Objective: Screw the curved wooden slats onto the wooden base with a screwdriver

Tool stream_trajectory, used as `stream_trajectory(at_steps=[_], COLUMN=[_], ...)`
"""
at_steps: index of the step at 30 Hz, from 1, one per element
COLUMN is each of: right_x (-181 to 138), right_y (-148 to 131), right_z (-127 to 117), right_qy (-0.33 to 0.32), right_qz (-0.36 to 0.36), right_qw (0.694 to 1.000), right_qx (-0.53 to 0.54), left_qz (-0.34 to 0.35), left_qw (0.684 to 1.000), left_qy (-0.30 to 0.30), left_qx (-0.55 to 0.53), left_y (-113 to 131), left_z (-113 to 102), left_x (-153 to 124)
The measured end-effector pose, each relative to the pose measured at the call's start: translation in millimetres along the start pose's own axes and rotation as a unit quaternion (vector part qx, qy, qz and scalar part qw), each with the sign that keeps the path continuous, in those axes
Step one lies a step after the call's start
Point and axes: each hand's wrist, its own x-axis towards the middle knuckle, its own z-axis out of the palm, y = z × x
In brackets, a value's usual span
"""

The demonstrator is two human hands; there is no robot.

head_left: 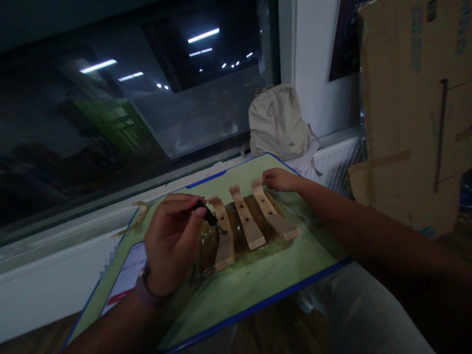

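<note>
Three curved wooden slats (pixel 246 222) with holes lie side by side across a clear plastic tray (pixel 210 243) on a green board with a blue edge (pixel 258 290). My left hand (pixel 171 241) is closed in a pinch on a small dark screw (pixel 211 219), its tip at the left slat (pixel 224 236). My right hand (pixel 279 179) rests at the far end of the right slat (pixel 271 212), fingers curled against it.
A fourth wooden piece (pixel 136 219) lies on the white window sill beyond the board. A beige backpack (pixel 277 123) leans by the dark window. Stacked cardboard (pixel 416 108) stands at the right. A printed paper (pixel 127 275) lies at the board's left end.
</note>
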Motion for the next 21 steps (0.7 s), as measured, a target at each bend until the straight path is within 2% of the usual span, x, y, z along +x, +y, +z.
stream_trajectory(at_steps=[5,8,12,17,21], right_x=[1.6,2.8,3.7,3.0,2.2], right_y=[3.0,4.5,5.5,2.7,1.1], right_z=[0.4,1.0,2.0,0.9,0.2], right_qy=[0.001,0.005,0.004,0.004,0.006], right_qz=[-0.008,-0.012,-0.009,-0.011,-0.009], right_qw=[1.000,1.000,1.000,1.000,1.000], right_qx=[-0.005,-0.012,-0.014,-0.017,-0.023], left_qz=[-0.039,-0.013,0.005,-0.065,-0.009], left_qw=[0.998,0.999,1.000,0.997,0.996], left_qy=[-0.011,-0.011,-0.006,-0.018,-0.027], left_qx=[-0.039,-0.047,0.006,-0.044,-0.088], left_y=[-3.4,-8.4,-8.8,-5.8,-8.1], left_z=[0.6,-1.4,-2.8,-0.5,-2.2], left_x=[0.8,4.7,4.1,-1.6,1.8])
